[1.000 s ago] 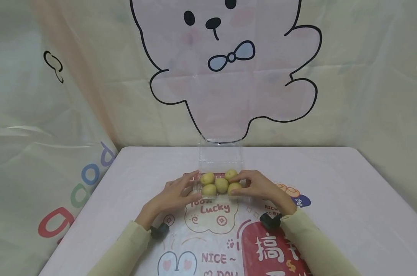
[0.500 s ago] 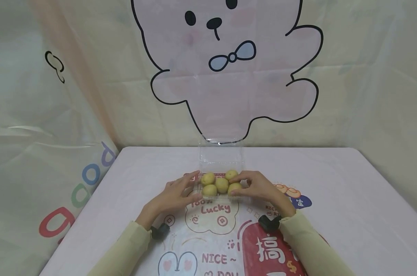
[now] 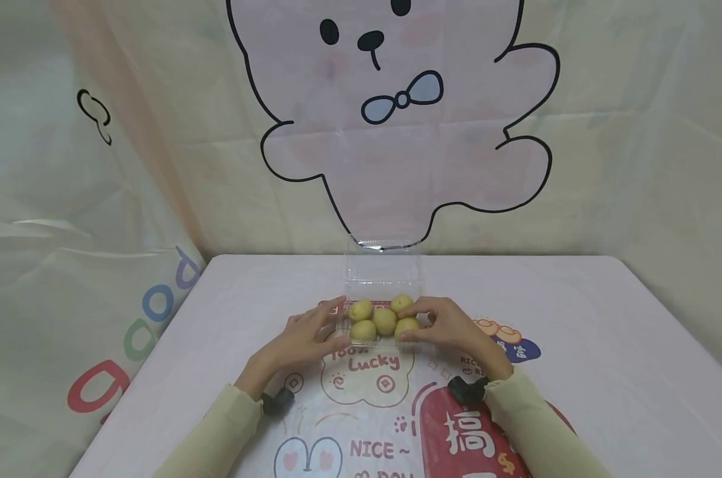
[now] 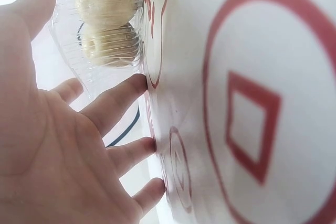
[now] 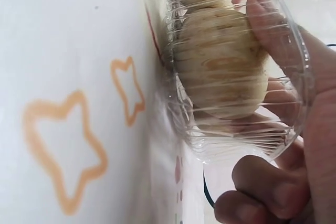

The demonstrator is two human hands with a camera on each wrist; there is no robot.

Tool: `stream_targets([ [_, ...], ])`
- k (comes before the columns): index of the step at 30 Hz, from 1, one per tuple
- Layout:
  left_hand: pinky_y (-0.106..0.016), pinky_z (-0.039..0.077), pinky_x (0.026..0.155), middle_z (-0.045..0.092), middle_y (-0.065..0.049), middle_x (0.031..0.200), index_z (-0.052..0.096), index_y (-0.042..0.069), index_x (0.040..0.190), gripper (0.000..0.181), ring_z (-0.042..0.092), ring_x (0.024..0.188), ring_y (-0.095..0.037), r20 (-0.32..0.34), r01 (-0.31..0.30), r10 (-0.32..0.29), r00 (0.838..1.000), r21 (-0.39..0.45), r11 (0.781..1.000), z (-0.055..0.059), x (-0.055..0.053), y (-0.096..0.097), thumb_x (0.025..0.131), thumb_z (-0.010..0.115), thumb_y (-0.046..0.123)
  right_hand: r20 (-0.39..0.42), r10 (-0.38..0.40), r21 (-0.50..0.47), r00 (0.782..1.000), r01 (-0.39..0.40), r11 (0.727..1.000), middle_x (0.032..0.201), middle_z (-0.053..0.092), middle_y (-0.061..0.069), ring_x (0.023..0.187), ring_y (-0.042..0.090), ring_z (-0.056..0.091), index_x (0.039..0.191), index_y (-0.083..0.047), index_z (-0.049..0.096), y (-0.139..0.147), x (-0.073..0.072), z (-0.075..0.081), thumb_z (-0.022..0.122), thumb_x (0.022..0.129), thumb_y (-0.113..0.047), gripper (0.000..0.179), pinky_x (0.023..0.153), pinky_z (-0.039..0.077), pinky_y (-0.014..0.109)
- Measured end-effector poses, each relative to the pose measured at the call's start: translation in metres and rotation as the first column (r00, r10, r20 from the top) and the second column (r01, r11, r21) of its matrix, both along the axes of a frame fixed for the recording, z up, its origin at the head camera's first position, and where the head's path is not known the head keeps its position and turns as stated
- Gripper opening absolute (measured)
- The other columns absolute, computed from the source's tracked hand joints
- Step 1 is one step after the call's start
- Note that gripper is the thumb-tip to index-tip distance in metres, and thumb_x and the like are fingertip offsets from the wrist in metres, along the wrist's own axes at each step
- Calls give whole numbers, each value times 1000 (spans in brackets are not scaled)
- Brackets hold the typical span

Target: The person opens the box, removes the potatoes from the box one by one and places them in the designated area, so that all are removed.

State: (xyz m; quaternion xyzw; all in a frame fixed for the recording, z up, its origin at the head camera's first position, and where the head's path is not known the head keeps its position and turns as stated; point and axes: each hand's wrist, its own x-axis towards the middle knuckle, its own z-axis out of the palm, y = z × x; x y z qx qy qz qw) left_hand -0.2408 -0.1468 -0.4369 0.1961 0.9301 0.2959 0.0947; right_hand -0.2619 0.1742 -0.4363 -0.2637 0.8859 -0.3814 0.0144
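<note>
Near the table's back stands a clear plastic clamshell box [image 3: 342,330], its lid [image 3: 382,271] raised at the back. Inside lie several round yellow-green fruits [image 3: 385,321]. My right hand [image 3: 450,325] reaches over the right wall and pinches the front right fruit [image 3: 406,326] between thumb and fingers. Through the ribbed wall in the right wrist view, the thumb [image 5: 270,22] presses on that fruit [image 5: 223,64]. At the box's left side rests my left hand [image 3: 304,337], thumb near the front corner. In the left wrist view its fingers [image 4: 118,103] spread, tips at the tabletop.
The white table [image 3: 265,285] bears a printed cover with cartoons and lettering, including a red panel [image 3: 456,425] at the front right. A curtain with a large cartoon bear [image 3: 391,153] hangs right behind the table. Dark wrist cameras [image 3: 277,401] sit on both wrists.
Hardly anything moves: both hands stay at the box and the fruits keep their places. My right forearm shifts very slightly.
</note>
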Motion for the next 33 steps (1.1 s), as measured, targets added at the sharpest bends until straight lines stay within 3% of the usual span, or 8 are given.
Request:
stream_targets([
  [6, -61, 15, 125, 51, -2, 156, 20, 38, 162, 85, 25, 157, -32, -5, 1, -1, 1000, -3, 1000, -1, 0, 0, 93, 61, 65, -44, 12, -19, 999, -13, 1000, 107, 76, -7, 102, 15, 66, 115, -19, 78, 1, 3, 0, 87, 78, -42, 44, 90, 54, 43],
  [15, -62, 16, 124, 52, -3, 156, 21, 39, 162, 84, 25, 157, -32, -10, 5, -5, 1000, -1, 1000, -1, 0, 0, 93, 61, 65, -104, -17, -37, 994, 13, 999, 99, 74, -12, 89, 7, 61, 112, -21, 79, 2, 2, -3, 90, 76, -40, 43, 78, 48, 28],
  [27, -63, 14, 124, 52, -3, 155, 21, 39, 162, 85, 23, 158, -33, -1, -3, 3, 1000, -2, 1000, 1, 2, 0, 92, 62, 65, -160, -58, -105, 985, 42, 994, 100, 74, -11, 87, 9, 60, 112, -18, 79, 6, 1, -4, 90, 76, -41, 44, 73, 45, 26],
  [33, -64, 14, 124, 52, -3, 155, 22, 38, 162, 84, 23, 158, -33, -1, -5, 5, 1000, -2, 1000, 2, 2, 0, 93, 63, 63, -209, -60, -174, 976, 24, 984, 103, 75, -5, 62, 7, 41, 113, -15, 79, 8, -2, -3, 91, 77, -32, 42, 54, 32, 22],
])
